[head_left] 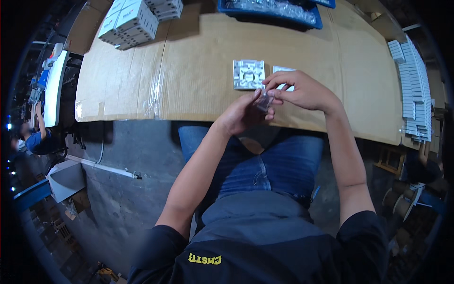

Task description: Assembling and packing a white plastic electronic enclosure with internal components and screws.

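Note:
Between both hands, just over the table's near edge, is a small clear plastic bag; what it contains is too small to make out. My left hand is closed around the bag from below. With thumb and fingers pinched, my right hand grips the bag's upper end. Just beyond my hands a square white plastic housing lies with its moulded inner side up. Beside it on the right is a flat white plate, partly hidden under my right hand.
Cardboard covers the table. White boxes are stacked at the far left. A blue tray at the back holds clear plastic bags. Rows of stacked white pieces line the right edge. Other people work at the far left and right.

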